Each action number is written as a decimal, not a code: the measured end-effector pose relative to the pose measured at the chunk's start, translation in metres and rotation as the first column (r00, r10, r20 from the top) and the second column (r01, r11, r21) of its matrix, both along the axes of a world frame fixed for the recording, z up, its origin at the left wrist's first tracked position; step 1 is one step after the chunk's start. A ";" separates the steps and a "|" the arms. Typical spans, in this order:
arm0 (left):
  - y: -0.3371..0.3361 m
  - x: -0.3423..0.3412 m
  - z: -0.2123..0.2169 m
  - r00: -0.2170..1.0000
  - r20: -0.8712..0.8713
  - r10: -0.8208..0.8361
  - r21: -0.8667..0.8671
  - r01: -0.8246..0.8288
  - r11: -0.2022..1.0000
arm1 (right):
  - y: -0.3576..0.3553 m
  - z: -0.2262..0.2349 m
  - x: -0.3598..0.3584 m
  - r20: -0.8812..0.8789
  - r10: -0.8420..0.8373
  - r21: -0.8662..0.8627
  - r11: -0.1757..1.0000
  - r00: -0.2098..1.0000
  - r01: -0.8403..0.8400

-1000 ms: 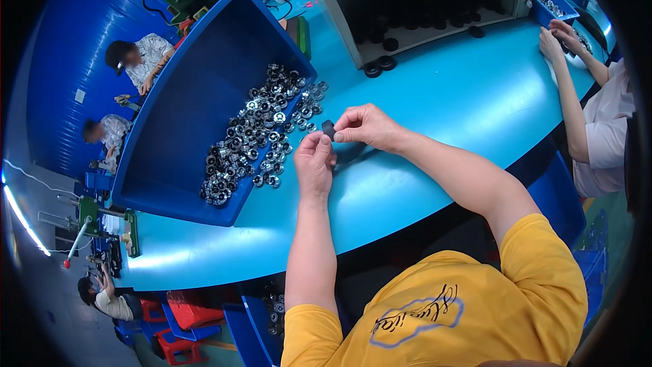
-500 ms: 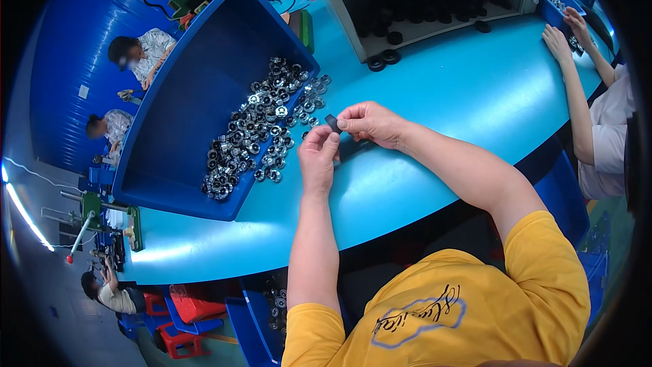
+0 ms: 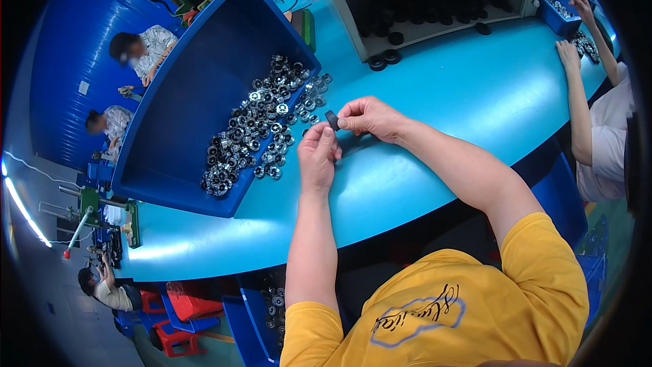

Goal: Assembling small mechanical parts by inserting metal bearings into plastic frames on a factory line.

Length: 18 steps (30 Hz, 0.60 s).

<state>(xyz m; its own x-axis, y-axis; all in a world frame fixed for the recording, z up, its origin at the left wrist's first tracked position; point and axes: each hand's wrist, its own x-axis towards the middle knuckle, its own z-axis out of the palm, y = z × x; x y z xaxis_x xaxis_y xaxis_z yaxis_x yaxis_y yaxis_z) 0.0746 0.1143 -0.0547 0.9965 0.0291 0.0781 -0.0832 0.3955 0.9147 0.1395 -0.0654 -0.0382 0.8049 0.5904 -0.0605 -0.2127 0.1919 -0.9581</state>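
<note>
Over the near side of the table, my two hands are close together. A black ring (image 3: 332, 120), rubber-looking, stands tilted between the thumb and fingers of my right hand (image 3: 370, 121). Just below it my left hand (image 3: 317, 156) is closed, its thumb pressed toward the fingers near the ring's lower end. Whatever lies inside the left fingers is hidden. Beyond the hands, small shiny metal round parts (image 3: 309, 103) lie loose on the table, and many more metal parts (image 3: 238, 129) are heaped at the opening of a large blue bin (image 3: 176, 95).
On the blue-green table (image 3: 462, 95), a grey metal box (image 3: 353, 27) holds black rings, with a few rings (image 3: 392, 56) at its front edge. A co-worker's hands (image 3: 569, 58) are by metal parts at the right. Green machines (image 3: 88, 207) stand left; red stools (image 3: 176, 340) below.
My hands stay almost in place; the black ring has tilted and shifted up slightly from my left thumb. The co-worker's hands at the right have moved apart.
</note>
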 end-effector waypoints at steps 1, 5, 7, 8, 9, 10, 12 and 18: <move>0.002 0.000 -0.002 1.000 -0.008 -0.007 0.014 0.007 1.000 | 0.001 0.002 -0.001 0.052 0.003 -0.039 0.999 0.999 -0.001; 0.017 0.009 -0.001 0.995 0.074 0.073 -0.113 -0.065 0.992 | 0.013 -0.002 -0.009 0.075 -0.083 -0.022 0.996 0.994 0.085; 0.036 0.011 0.006 0.969 0.129 0.209 -0.232 -0.176 0.957 | 0.018 -0.005 -0.006 0.153 -0.144 -0.158 0.973 0.978 0.168; 0.043 0.010 0.008 0.955 0.148 0.257 -0.267 -0.211 0.940 | 0.021 -0.003 -0.003 0.238 -0.133 -0.261 0.945 0.962 0.195; 0.047 0.010 0.009 0.942 0.163 0.295 -0.281 -0.242 0.929 | 0.024 0.000 0.000 0.320 -0.111 -0.358 0.905 0.941 0.229; 0.049 0.010 0.010 0.928 0.174 0.331 -0.295 -0.271 0.916 | 0.028 -0.001 0.002 0.493 -0.081 -0.382 0.874 0.866 0.299; 0.048 0.011 0.011 0.923 0.172 0.343 -0.311 -0.280 0.908 | 0.040 -0.004 0.007 0.774 0.020 -0.383 0.810 0.633 0.443; 0.052 0.013 0.007 0.961 0.177 0.213 -0.284 -0.158 0.946 | 0.078 -0.016 0.019 0.849 0.088 -0.433 0.681 0.521 0.590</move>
